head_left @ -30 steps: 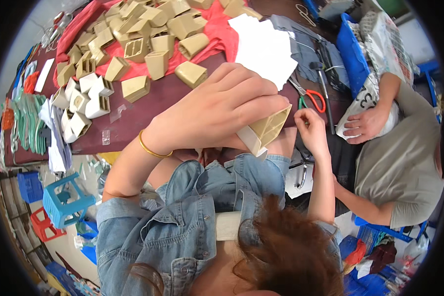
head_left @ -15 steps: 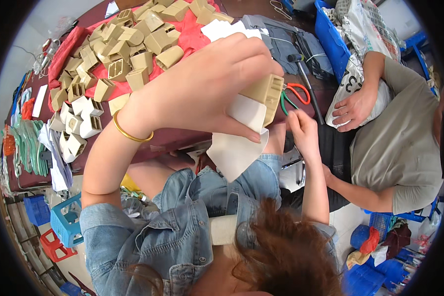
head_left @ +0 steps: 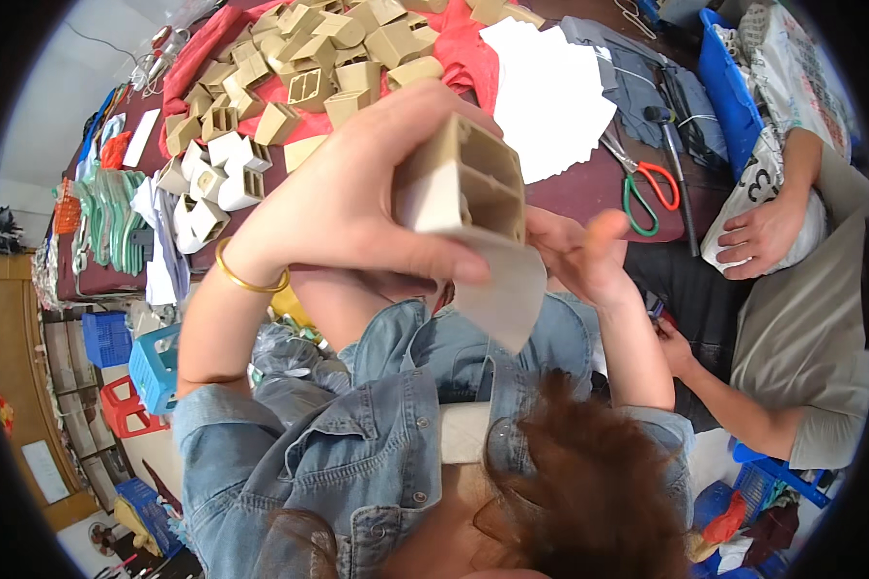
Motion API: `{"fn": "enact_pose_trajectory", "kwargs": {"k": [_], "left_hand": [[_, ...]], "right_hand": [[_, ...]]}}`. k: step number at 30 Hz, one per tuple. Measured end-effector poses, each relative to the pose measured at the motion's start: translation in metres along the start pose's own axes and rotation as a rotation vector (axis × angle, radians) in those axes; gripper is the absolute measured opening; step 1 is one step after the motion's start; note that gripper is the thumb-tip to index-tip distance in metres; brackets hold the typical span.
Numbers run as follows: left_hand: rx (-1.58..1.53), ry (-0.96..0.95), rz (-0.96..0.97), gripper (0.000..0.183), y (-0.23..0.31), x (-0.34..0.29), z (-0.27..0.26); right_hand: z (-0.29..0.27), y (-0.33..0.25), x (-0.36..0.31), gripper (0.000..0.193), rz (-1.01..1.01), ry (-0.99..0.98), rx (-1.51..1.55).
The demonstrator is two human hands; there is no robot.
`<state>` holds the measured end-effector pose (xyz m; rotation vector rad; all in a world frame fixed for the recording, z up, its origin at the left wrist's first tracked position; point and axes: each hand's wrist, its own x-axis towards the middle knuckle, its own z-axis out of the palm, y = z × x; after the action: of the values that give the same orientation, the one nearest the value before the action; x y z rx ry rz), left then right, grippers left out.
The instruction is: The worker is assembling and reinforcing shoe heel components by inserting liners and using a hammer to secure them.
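Note:
My left hand [head_left: 357, 198] is wrapped round a beige hollow plastic block [head_left: 490, 172], its open, ribbed end turned up and to the right. A white sheet [head_left: 504, 301] lies against the block's near side, partly under my thumb, and its lower end hangs loose above my lap. Just right of the block, my right hand [head_left: 594, 262] has its fingers apart and holds nothing I can see. Whether its fingertips touch the block's edge or the sheet, I cannot tell.
Beige blocks [head_left: 362, 82] are heaped on red cloth, beside white-covered ones [head_left: 224, 174]. White sheets [head_left: 548, 101], scissors [head_left: 630, 164] with red and green handles and a hammer [head_left: 674, 159] lie on the dark red table. At right sits another person [head_left: 806, 318], one hand on a white sack.
The block has turned in my left hand, so its hollow end faces up more. My right hand has moved closer to it and its fingers have spread. The whole view has shifted.

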<state>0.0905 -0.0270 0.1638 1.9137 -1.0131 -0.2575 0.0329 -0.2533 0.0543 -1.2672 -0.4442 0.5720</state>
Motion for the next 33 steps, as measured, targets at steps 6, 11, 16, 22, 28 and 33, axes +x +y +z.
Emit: {"fn": "enact_pose_trajectory", "kwargs": {"k": [6, 11, 16, 22, 28, 33], "left_hand": [[-0.413, 0.283, -0.207, 0.062, -0.015, -0.047, 0.010], [-0.505, 0.506, -0.246, 0.062, -0.034, -0.071, 0.006], [-0.653, 0.677, -0.159, 0.069, -0.038, -0.090, 0.028], [-1.016, 0.725, -0.045, 0.073, -0.059, -0.082, 0.067], [-1.079, 0.831, -0.043, 0.088, -0.069, -0.102, 0.083], [-1.137, 0.790, -0.012, 0.097, -0.083, -0.111, 0.088]], "right_hand": [[0.016, -0.027, -0.014, 0.096, -0.030, 0.057, -0.326], [0.033, -0.031, 0.001, 0.025, -0.089, 0.475, -0.665], [0.036, -0.039, 0.017, 0.010, -0.386, 0.465, -0.265], [0.048, -0.033, 0.023, 0.015, -0.389, 0.622, -0.020], [0.068, -0.014, 0.075, 0.019, -0.446, 0.797, 0.022], [0.078, -0.006, 0.112, 0.035, -0.457, 0.994, -0.553]]}}
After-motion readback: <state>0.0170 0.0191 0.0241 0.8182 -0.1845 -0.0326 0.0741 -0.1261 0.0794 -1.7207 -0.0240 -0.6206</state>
